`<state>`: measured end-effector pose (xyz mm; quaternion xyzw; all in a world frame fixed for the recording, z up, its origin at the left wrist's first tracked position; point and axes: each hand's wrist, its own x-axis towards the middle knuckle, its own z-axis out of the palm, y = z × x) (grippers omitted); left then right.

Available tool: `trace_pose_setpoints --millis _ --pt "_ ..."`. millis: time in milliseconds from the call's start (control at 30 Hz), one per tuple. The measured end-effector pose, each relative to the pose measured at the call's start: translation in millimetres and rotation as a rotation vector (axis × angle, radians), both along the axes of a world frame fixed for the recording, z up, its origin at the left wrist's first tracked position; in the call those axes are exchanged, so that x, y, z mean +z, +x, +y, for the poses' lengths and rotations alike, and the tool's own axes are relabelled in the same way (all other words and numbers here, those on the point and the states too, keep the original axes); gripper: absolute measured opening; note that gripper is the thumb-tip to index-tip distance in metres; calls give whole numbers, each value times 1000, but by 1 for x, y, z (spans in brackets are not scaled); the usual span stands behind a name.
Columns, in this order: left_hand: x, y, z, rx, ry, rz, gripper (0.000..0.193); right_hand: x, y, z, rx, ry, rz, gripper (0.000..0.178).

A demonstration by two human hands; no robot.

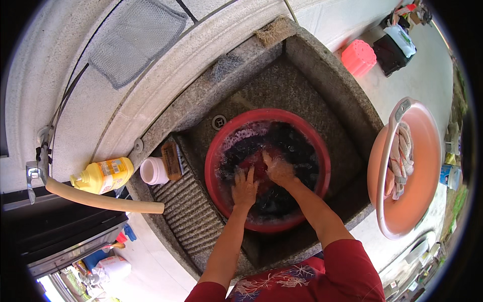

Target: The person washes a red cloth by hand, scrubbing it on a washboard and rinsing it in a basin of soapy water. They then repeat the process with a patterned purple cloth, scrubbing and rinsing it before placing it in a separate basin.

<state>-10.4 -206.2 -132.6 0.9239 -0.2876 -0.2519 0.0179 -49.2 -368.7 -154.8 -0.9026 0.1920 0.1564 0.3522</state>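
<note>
A red basin [326, 173] stands inside a grey stone sink [336, 83], holding sudsy water and dark cloth [297, 146]. My left hand [245, 190] lies over the wet cloth near the basin's middle, its fingers spread apart. Just to its right, my right hand [279, 171] reaches into the water, fingers stretched forward and partly under the surface. Between the two hands a reddish patch [259, 166] shows; I cannot tell whether it is cloth or the basin's bottom. Neither hand visibly grips anything.
Left of the basin is a ribbed washboard [193, 216] with a scrub brush [172, 161] and white cup [154, 171]. A yellow pump bottle [104, 174] stands by the tap hose [105, 200]. At right, an orange tub [417, 186] holds a light cloth [402, 153].
</note>
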Motion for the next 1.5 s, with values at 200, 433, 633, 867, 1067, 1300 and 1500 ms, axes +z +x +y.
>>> trace_pose_setpoints --millis 200,433,633,867,1067,1300,1500 --pt "-14 59 56 654 -675 310 40 49 20 -43 -338 404 -95 63" --pt "95 -10 -10 1449 -896 1072 81 41 -6 45 -535 776 -429 53" --pt "71 -21 61 1177 -1564 1493 67 193 -77 128 62 498 -685 38" --pt "112 -46 68 1324 -1541 1337 63 191 -53 132 150 -63 -935 36" --pt "81 0 35 918 -1837 1449 60 206 11 111 -64 -25 -806 32" --pt "121 -26 10 1217 -1493 1282 44 161 24 43 -384 319 -442 46" --pt "43 -13 49 609 -1856 1628 50 182 -33 126 93 186 -843 37"
